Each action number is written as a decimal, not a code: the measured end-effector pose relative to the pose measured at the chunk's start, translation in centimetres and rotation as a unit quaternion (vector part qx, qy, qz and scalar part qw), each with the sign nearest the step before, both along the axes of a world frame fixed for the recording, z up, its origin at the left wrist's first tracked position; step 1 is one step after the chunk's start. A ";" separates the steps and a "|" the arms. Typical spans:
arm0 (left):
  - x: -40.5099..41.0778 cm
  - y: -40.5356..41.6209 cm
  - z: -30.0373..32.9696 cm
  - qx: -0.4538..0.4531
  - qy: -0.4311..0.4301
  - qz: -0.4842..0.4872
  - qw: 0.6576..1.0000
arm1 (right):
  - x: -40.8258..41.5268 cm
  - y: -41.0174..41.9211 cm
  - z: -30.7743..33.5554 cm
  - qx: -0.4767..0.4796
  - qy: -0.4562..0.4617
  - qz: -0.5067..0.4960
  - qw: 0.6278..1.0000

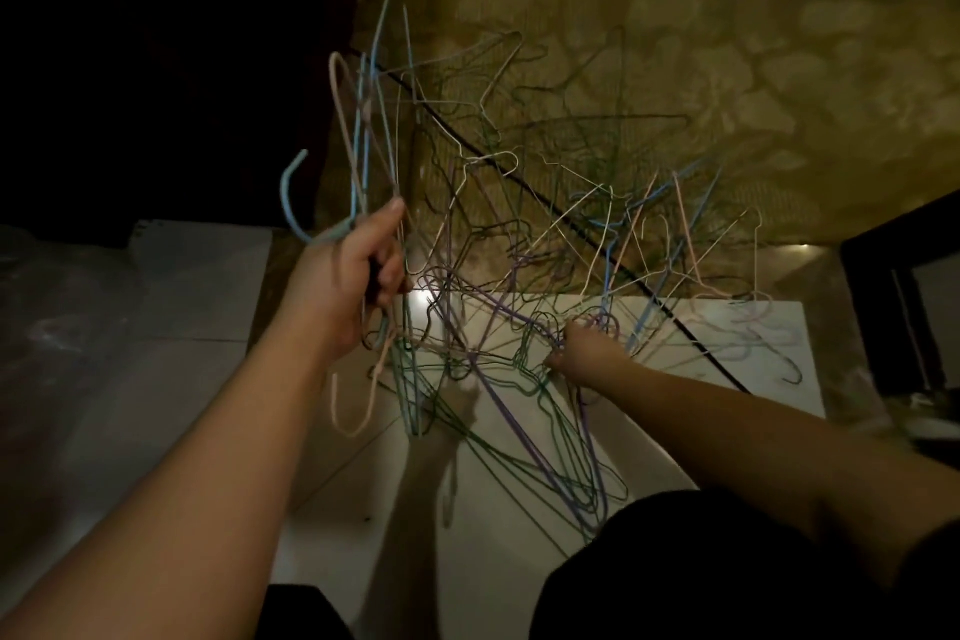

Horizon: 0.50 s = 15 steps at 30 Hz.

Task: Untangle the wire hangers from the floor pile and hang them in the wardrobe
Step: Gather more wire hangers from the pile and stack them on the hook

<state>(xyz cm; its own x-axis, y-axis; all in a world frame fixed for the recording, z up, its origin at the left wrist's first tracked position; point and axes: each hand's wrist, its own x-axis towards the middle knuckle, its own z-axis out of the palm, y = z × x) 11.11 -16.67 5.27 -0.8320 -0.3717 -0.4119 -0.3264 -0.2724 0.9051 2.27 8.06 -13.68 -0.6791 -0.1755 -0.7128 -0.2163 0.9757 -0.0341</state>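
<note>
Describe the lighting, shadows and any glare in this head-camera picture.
Head view: dim overall, upper left black; a glare spot on the pale glossy floor tile beside the left hand; thin coloured wire hangers cast crisscross shadows on the patterned yellow-brown carpet; wide-angle edges bend.

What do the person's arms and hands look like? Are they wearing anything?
Both forearms are bare, with no sleeves in view. The left hand and right hand have no gloves, and no rings, watch or bracelets show in this dim light.
</note>
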 end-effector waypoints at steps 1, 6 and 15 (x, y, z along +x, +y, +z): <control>0.4 -0.2 -0.1 -0.011 -0.006 0.000 1.000 | 0.4 0.0 -0.7 0.008 0.024 0.002 1.000; 1.2 -0.3 0.6 -0.019 -0.002 0.033 0.999 | 0.9 0.3 -1.7 -0.054 0.072 -0.050 0.995; 0.1 0.6 1.8 0.016 0.024 0.070 0.997 | -4.6 0.7 5.7 -0.384 0.134 -0.315 0.858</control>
